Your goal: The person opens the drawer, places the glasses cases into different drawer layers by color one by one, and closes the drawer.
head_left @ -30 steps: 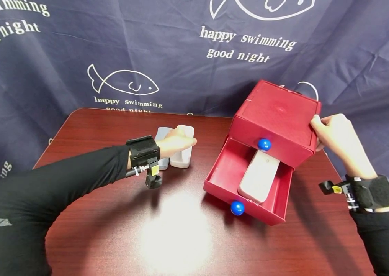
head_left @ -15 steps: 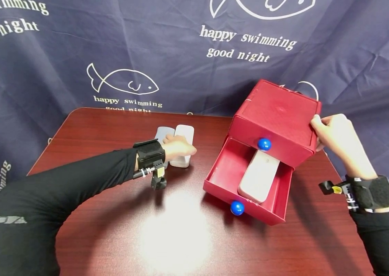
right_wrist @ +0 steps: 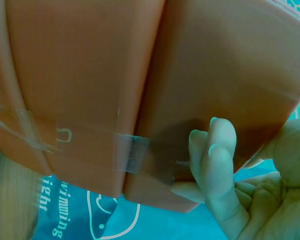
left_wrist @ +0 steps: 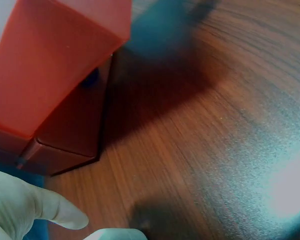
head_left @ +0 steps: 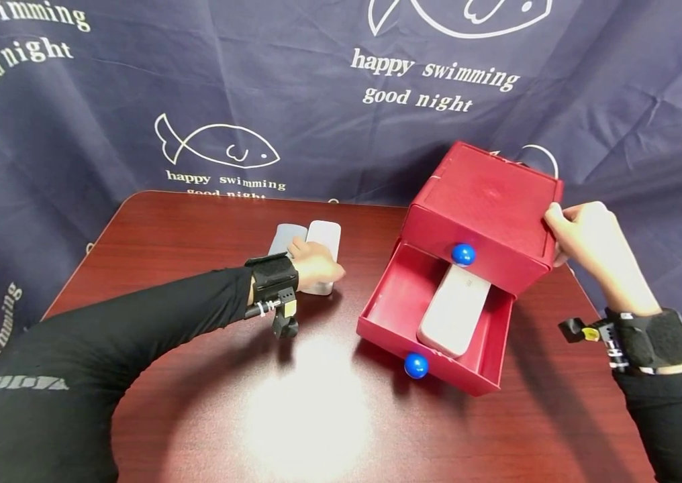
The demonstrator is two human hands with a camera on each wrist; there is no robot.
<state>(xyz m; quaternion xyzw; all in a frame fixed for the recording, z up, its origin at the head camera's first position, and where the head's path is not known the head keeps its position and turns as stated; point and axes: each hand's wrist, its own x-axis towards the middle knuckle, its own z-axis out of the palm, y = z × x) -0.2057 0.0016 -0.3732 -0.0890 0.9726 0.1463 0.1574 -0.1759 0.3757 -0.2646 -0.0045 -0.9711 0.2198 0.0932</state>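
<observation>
**A:** Starting at the left, what have you got?

**B:** I see my left hand (head_left: 317,265) lying on the white case (head_left: 323,249), fingers curled over its near end; whether they properly pinch it I cannot tell from the head view, and the left wrist view only catches a fingertip at the bottom edge. A grey case (head_left: 284,238) sits just beside the white one, touching it on its left. Both rest on the dark red tabletop (head_left: 293,402).

**A:** And moving toward the middle?

**B:** The red drawer box (head_left: 486,201) stands on the right half of the tabletop, turned at an angle. Its lower drawer (head_left: 392,302) is pulled out, and a white case in the drawer (head_left: 454,308) lies lengthwise inside, its far end under the upper drawer front. Each drawer front carries a blue knob: the upper knob (head_left: 464,254) and the lower knob (head_left: 416,365).

**A:** The right side?

**B:** My right hand (head_left: 585,235) grips the box's right rear corner, thumb on the top edge. The right wrist view shows the fingers (right_wrist: 215,155) curled against the box's side wall, near a strip of clear tape (right_wrist: 135,152).
</observation>
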